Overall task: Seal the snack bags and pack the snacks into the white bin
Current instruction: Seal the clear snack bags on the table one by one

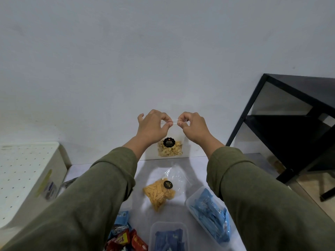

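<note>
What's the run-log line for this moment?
step: sealing | held: clear zip bag of yellow nuts | left hand: pinching top | right hand: pinching top

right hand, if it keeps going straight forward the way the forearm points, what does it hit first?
Probably the wall. The right hand pinches the top edge of the clear nut bag, held up beyond the table's far edge. Nothing else shows ahead of it, though depth to the wall is unclear.

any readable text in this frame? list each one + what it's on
"Kacang Koro Asin", uncertain past the first word: round black sticker on the held clear bag.
Black sticker on the bag of orange sticks: too small to read.
Red and blue wrappers: blurred.
Blue packets in the tubs: unreadable.
Sticker on the white bin: blurred.
</note>
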{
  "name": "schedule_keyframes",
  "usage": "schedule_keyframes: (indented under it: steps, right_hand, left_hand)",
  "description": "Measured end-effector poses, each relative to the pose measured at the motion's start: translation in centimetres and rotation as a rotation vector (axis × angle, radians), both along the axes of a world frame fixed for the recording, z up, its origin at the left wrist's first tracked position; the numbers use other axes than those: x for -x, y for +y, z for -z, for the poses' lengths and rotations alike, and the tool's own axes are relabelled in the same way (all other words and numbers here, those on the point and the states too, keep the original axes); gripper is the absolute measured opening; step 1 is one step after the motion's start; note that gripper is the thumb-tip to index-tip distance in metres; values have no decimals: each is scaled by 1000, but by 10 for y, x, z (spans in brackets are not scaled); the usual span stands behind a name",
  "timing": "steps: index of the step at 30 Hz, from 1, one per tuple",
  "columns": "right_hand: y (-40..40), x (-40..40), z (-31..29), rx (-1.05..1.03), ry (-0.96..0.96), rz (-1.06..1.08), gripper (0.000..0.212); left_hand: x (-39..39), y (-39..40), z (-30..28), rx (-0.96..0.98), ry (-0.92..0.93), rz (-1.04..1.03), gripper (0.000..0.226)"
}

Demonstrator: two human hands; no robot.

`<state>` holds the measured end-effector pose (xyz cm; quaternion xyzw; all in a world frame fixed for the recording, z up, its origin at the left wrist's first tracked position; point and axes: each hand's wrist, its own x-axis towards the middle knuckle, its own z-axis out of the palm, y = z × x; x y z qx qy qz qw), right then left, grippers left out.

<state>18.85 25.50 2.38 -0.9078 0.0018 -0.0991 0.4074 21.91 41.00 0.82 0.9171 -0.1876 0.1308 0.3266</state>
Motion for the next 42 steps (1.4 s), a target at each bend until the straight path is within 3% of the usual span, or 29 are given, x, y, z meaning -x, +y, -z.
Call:
schedule_keyframes:
  steps: [11,21,31,34,38,42]
  right_hand:
    - [5,0,2,78,-8,-67,8]
    - [1,-3,2,81,-11,26,19]
    - [1,-9,1,228,-1,-92,14]
    - [6,-9,-1,248,64,-110,15]
    - [13,-4,4,149,131,-87,14]
    - [12,0,8,133,147,-70,14]
  left_hand:
    - [-3,5,1,-40,-5,2,12]
    - [-4,12,2,33,29,-14,7]
    - [-9,14,1,-14,-10,-168,14]
    - [-9,10,2,-29,43,-229,8]
    - [-6,4,8,-20,229,-344,40]
    - [-2,1,16,215,479,-239,50]
